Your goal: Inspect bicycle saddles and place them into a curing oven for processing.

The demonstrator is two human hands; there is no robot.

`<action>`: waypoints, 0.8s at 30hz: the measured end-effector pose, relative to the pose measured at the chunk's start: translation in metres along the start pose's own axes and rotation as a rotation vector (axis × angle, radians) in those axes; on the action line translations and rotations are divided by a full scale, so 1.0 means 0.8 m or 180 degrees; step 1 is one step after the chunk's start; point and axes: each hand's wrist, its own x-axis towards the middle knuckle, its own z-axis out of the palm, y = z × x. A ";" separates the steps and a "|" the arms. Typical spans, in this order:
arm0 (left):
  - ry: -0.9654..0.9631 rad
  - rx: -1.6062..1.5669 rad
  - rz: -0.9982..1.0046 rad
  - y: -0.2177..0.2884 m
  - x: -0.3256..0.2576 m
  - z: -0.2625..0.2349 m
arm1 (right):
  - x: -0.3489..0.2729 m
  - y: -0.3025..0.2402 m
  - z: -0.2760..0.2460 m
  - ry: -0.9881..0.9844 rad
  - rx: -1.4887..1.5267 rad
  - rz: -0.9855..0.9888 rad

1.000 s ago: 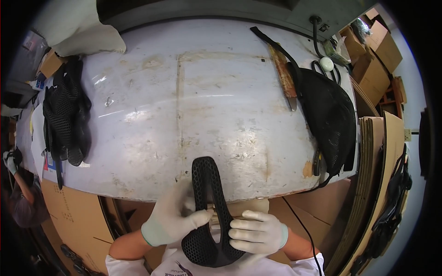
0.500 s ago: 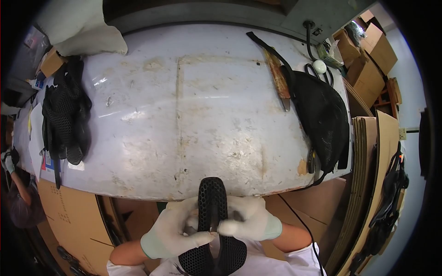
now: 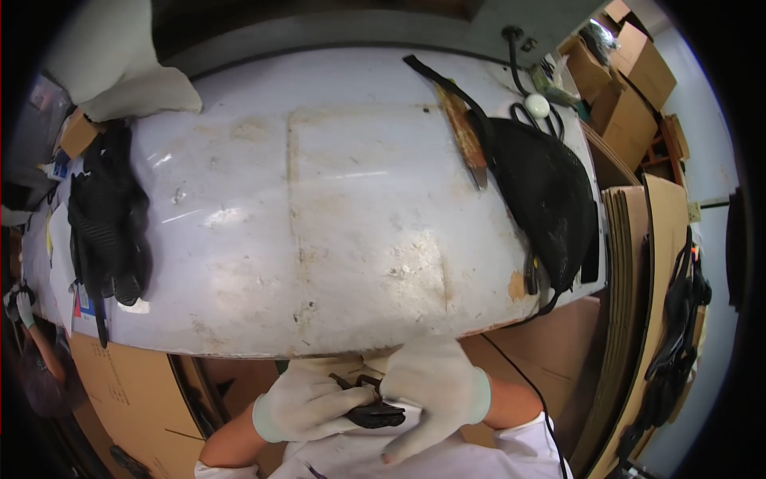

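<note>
In front of my body, just off the table's near edge, I hold a black honeycomb-patterned bicycle saddle, seen nearly edge-on and largely covered by my gloves. My left hand, in a whitish glove with a pale green cuff, is closed on its left side. The gloved right hand is at its right side, with its fingers curled against it and its thumb stretched down away from it. Both fingertips' exact grip is partly hidden.
A light worktable curves across the view. Black mesh pieces are piled at its left. On the right lie a black mesh bag and a worn knife-like tool. Cardboard sheets stand at the right; another person's arm shows far left.
The saddle has turned from upright, its honeycomb top showing, to nearly edge-on. My right hand has rolled over with its thumb now spread downward. The view has shifted slightly.
</note>
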 end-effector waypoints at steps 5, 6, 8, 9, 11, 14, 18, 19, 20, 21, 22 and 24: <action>0.0170 -0.0042 0.0442 -0.009 -0.014 0.009 | 0.004 0.000 0.035 0.0313 0.0141 -0.0441; 0.0073 0.0054 0.0506 -0.010 -0.015 0.008 | 0.005 0.001 0.033 0.0317 0.0158 -0.0436; 0.0133 0.0088 0.0526 -0.011 -0.013 0.009 | 0.005 0.001 0.030 0.0180 0.0246 -0.0429; 0.0199 0.0124 0.0564 -0.010 -0.013 0.010 | 0.004 0.002 0.033 0.0180 0.0264 -0.0428; 0.0190 0.0142 0.0419 -0.005 -0.013 0.010 | 0.001 0.004 0.038 0.0179 0.0175 -0.0407; 0.0220 0.0277 0.0228 0.003 -0.017 0.011 | 0.005 0.000 0.036 0.0252 0.0069 -0.0358; 0.0222 0.0732 0.0023 0.018 -0.014 0.008 | 0.004 -0.008 0.031 0.0307 -0.0243 -0.0199; 0.0231 0.0728 0.0009 0.020 -0.014 0.009 | 0.004 -0.005 0.033 0.0345 -0.0176 -0.0268; 0.0301 0.0781 -0.0019 0.022 -0.014 0.010 | 0.004 -0.003 0.034 0.0384 -0.0111 -0.0342; 0.0369 0.0833 -0.0047 0.024 -0.015 0.011 | 0.004 -0.001 0.036 0.0372 -0.0103 -0.0346; 0.0377 0.0834 -0.0058 0.026 -0.014 0.011 | 0.003 -0.001 0.038 0.0404 -0.0050 -0.0382; 0.0631 0.0955 0.0023 0.027 -0.012 0.009 | 0.004 -0.003 0.044 0.0439 -0.0004 -0.0405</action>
